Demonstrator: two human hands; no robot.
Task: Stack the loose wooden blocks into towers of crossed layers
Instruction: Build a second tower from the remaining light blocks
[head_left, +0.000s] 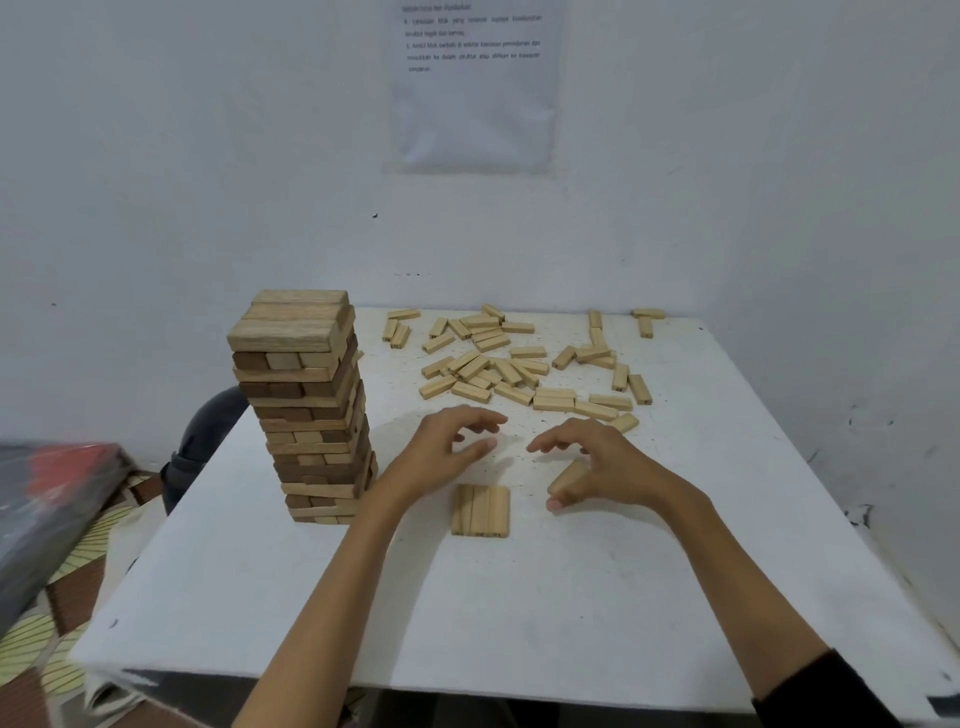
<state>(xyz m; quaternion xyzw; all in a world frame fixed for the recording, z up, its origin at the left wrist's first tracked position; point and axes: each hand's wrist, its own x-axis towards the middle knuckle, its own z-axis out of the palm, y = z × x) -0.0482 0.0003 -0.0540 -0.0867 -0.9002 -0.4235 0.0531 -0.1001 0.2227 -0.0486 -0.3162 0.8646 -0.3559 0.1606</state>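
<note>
One tower (306, 410) already stands on the left side of the white table (519, 613). It is many layers high, each row crossing the one below, with darker and lighter wood mixed and a few rows a little out of line. That part of the job looks done. A second tower is barely begun. Near the middle of the table, on the near side, a bottom layer (480, 511) of three pale blocks lies flat, side by side and touching, their long sides running from near to far. Nothing sits on it yet. The left hand (441, 452) hovers just beyond and left of that layer, fingers loosely curled and a little spread, holding nothing and clear of the wood. The right hand (602, 467) is to the right of the layer and holds a single block (567, 477) tucked under the palm, thumb beneath it and fingers reaching out over it. The block is apart from the layer and lies at a slant to it; whether it is lifted off the table I cannot tell. By the task, it is probably meant for the second layer, which would have to lie across the three below. Most of the work on this tower is left. The loose pile (514, 364) of pale blocks is scattered over the far right of the table, well apart from the layer, with many overlapping and a few strays toward the far edge. All of these have yet to be stacked.
</note>
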